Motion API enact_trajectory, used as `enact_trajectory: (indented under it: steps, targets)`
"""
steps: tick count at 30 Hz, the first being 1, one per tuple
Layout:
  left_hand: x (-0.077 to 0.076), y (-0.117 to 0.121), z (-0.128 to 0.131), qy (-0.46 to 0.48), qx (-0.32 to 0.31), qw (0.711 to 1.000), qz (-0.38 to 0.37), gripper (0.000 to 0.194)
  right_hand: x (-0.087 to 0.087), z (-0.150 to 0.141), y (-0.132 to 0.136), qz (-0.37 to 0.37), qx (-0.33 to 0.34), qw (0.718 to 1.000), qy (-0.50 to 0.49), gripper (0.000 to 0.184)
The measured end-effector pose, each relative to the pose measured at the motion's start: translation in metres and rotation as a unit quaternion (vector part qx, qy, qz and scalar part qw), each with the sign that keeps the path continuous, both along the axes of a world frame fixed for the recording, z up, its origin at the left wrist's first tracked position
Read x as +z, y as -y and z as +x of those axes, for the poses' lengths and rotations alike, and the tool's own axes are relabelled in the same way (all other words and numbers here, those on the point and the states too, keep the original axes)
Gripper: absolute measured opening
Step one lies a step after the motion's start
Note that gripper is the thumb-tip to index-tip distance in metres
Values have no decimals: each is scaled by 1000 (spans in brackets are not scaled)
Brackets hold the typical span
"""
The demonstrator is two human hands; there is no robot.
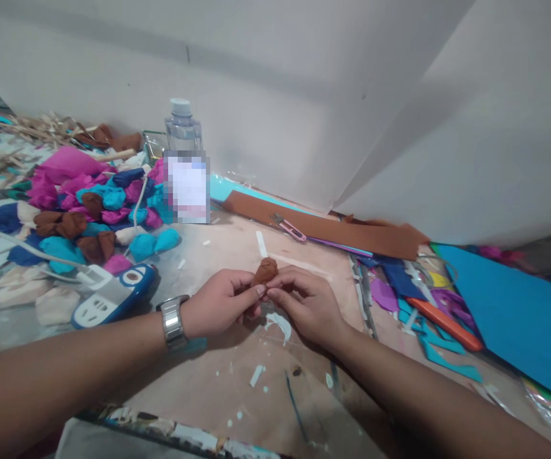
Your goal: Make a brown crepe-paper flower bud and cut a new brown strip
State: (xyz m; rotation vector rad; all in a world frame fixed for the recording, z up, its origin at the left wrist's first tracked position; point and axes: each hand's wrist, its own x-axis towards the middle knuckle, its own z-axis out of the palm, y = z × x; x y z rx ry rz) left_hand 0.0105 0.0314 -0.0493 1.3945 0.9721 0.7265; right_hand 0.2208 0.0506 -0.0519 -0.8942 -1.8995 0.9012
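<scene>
Between my two hands, above the middle of the worktop, is a small crumpled brown paper bud (265, 271). My left hand (225, 299), with a metal watch (173, 322) on its wrist, pinches the bud low on its left side. The thumb and fingers of my right hand (308, 303) close on the lower right of the same bud. Its bottom end is hidden behind my fingertips. A heap of similar buds in pink, blue, turquoise, brown and cream (107, 197) lies to the left.
A blue and white power strip (113, 296) with cables lies left of my hands. Behind stand a phone (186, 188) and a clear bottle (183, 124). A pink cutter (289, 227) rests on brown sheet (351, 236). At right are an orange-handled tool (444, 324) and blue sheet (514, 312).
</scene>
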Motion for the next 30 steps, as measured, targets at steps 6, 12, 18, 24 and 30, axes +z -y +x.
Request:
enact_trajectory:
  steps: [6,12,18,24,30]
  targets:
    - [-1,3,-2,-64,3,992,105,40,-4,-3,5,-113,-15,992,-62,15]
    - [3,6,-2,-93,-10,986,141,39,-4,-3,6,-159,-25,983,-91,22]
    - [2,7,0,-60,-16,992,107,26,-2,-5,9,-182,-29,976,-113,24]
    - [6,5,1,-86,-10,988,127,34,-4,-9,8,-241,-12,953,-184,47]
    - [5,4,0,-93,33,986,136,32,0,-11,8,-252,8,952,-173,62]
